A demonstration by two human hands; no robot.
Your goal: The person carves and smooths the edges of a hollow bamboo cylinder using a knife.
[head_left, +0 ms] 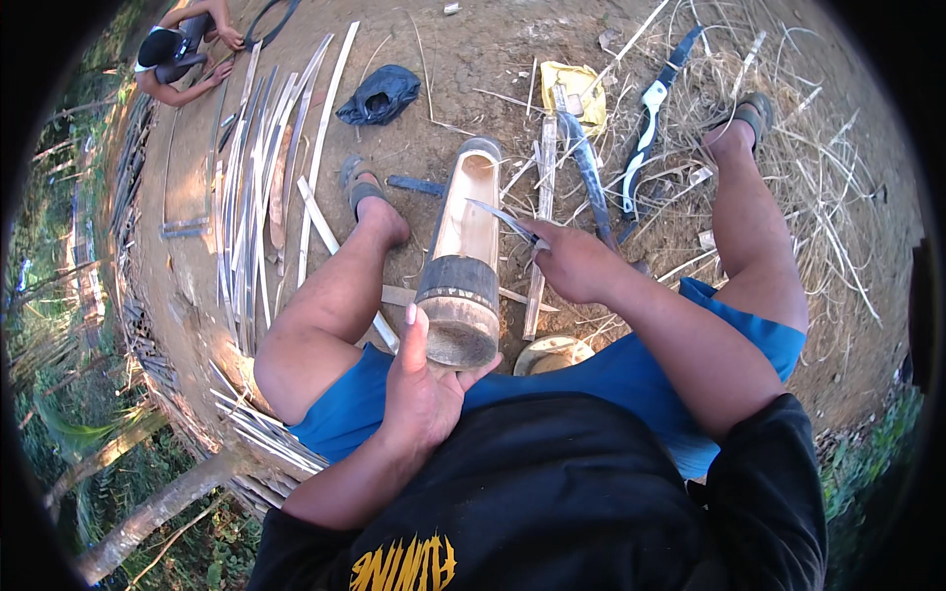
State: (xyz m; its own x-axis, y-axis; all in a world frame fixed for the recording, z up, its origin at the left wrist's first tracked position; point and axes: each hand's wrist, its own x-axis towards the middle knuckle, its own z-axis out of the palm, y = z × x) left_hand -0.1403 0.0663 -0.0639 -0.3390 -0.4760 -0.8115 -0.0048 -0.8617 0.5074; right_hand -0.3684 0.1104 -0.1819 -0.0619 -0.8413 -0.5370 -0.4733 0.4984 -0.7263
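Observation:
A thick bamboo section (459, 276), dark-skinned with a long pale opening cut into its side, stands tilted between my legs, its near end closed by a node. My left hand (430, 384) grips this near end from below, thumb up along its left side. In my right hand (576, 264) is a knife (505, 218), its handle mostly hidden by my fingers. The blade points left and away, its tip over the pale opening; whether it touches the wood I cannot tell.
Long bamboo strips (258, 177) lie at the left. A black plastic bag (378, 96), a yellow bag (574, 94) and a black-and-white sheath-like thing (645, 128) lie ahead. Pale shavings (808, 187) cover the right ground. Another person (187, 49) crouches at far left.

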